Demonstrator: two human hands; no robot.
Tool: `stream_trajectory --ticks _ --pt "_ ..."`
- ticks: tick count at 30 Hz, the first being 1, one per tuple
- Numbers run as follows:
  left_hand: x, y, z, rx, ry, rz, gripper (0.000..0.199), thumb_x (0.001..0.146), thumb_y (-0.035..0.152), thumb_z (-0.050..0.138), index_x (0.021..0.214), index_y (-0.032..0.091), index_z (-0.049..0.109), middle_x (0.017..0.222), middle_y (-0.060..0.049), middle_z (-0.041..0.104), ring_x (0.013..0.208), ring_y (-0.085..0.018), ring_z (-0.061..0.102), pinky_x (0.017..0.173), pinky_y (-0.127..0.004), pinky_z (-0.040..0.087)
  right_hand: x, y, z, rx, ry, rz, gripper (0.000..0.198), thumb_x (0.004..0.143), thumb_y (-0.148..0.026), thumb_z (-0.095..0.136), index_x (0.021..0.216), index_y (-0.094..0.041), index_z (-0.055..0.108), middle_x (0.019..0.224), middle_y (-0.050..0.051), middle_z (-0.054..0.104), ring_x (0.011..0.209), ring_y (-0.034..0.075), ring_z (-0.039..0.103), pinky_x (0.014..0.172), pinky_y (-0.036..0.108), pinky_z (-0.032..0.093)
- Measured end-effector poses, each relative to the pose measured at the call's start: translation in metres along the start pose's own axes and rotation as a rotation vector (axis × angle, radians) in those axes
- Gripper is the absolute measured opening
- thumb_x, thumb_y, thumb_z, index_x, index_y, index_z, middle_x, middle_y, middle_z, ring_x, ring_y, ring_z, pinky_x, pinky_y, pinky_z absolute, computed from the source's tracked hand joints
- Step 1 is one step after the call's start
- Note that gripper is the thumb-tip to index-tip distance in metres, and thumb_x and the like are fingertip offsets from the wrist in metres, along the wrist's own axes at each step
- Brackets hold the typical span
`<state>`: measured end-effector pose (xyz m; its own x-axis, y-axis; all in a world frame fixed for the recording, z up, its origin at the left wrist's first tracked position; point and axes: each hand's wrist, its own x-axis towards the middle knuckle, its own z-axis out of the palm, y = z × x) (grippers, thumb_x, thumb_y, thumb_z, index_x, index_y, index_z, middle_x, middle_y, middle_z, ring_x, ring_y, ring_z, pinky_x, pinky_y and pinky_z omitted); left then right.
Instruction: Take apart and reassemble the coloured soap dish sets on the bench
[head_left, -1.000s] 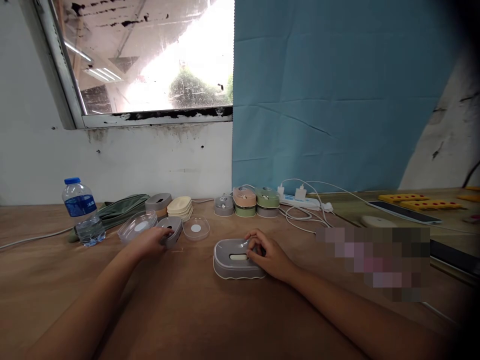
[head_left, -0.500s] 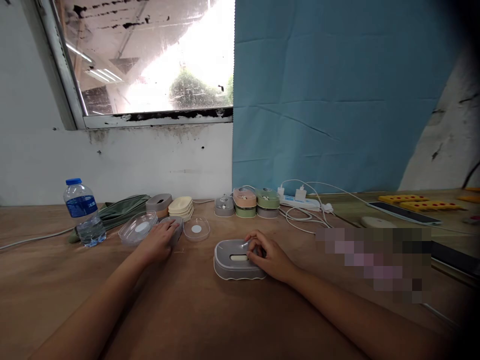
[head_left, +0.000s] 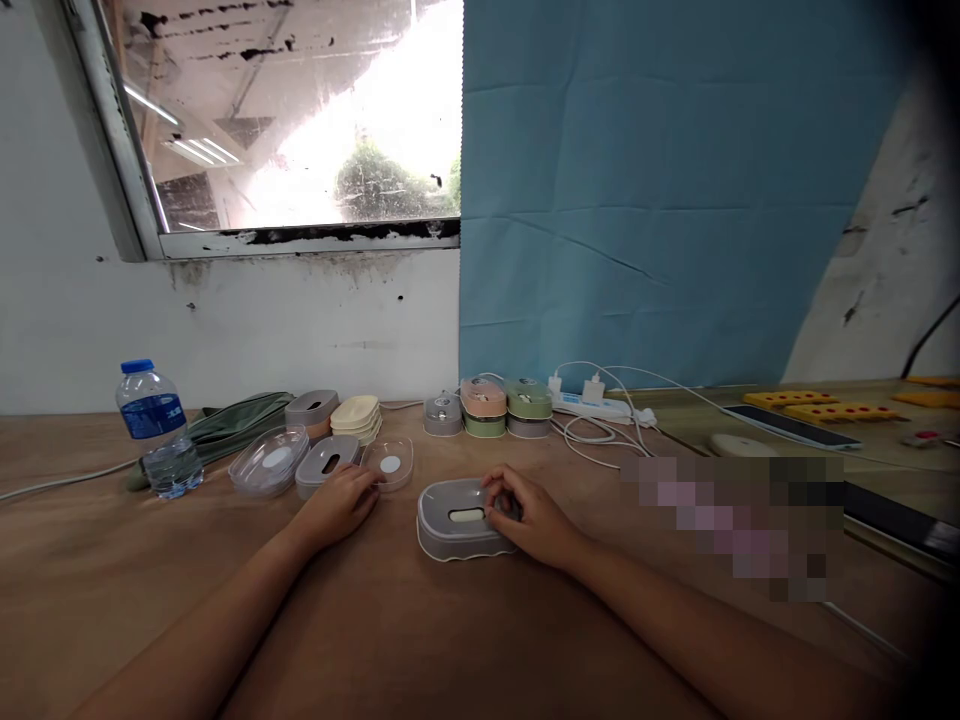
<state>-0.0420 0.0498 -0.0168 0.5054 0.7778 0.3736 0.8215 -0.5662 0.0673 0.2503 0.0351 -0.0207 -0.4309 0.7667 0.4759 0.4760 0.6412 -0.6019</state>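
A grey oval box (head_left: 435, 525) with a slot in its top and a pale strip showing through it sits on the table before me. My right hand (head_left: 536, 515) is curled against its right end, thumb and fingers closed at the lid. Farther left, my left hand (head_left: 341, 503) reaches with fingers stretched to the near edge of a clear plastic lid (head_left: 401, 470) bearing a white round label. Whether the fingertips touch that lid I cannot tell. Just behind this hand lies a grey slotted cover (head_left: 309, 470), partly hidden by it.
Clear trays (head_left: 259, 470), a cream stack (head_left: 358, 415) and a grey-and-orange box (head_left: 311, 410) stand at left. Beyond are a water bottle (head_left: 161, 440) and a green pouch (head_left: 244, 428). Stacked boxes (head_left: 484, 400) and a power strip (head_left: 592, 405) with cables line the wall.
My left hand has moved right, off the grey slotted cover to the clear lid's edge. The right hand stays at the grey box. The view has shifted slightly.
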Motion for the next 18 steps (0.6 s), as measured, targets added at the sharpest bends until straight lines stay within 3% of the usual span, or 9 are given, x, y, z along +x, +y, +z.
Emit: stream_trajectory --ticks 7,12,18 --pt "0.001 -0.002 0.002 -0.006 -0.008 -0.017 0.026 0.085 0.023 0.034 0.099 0.019 0.056 0.098 -0.006 0.061 0.091 -0.019 0.052 0.084 -0.033 0.036 0.001 0.0 -0.002 -0.06 0.064 0.023 0.028 0.067 -0.015 0.054 0.094 -0.02 0.05 0.095 0.005 0.052 0.092 0.021 0.048 0.081 0.035 0.038" --pt "0.0 -0.001 -0.001 0.034 -0.005 -0.01 0.026 0.085 0.023 0.034 0.098 0.02 0.056 0.096 -0.005 0.062 0.089 -0.018 0.054 0.086 -0.034 0.033 0.001 0.007 -0.002 0.045 -0.028 0.078 0.043 0.07 -0.025 0.057 0.11 -0.02 0.044 0.112 0.007 0.048 0.105 0.023 0.044 0.09 0.038 0.035" --pt "-0.001 -0.004 -0.003 0.055 0.01 -0.022 0.023 0.083 0.022 0.036 0.094 0.021 0.056 0.094 -0.004 0.062 0.089 -0.018 0.054 0.086 -0.034 0.033 -0.001 0.003 -0.004 0.025 -0.119 0.08 0.058 0.065 -0.032 0.064 0.117 -0.02 0.041 0.118 0.009 0.045 0.107 0.025 0.044 0.09 0.038 0.035"
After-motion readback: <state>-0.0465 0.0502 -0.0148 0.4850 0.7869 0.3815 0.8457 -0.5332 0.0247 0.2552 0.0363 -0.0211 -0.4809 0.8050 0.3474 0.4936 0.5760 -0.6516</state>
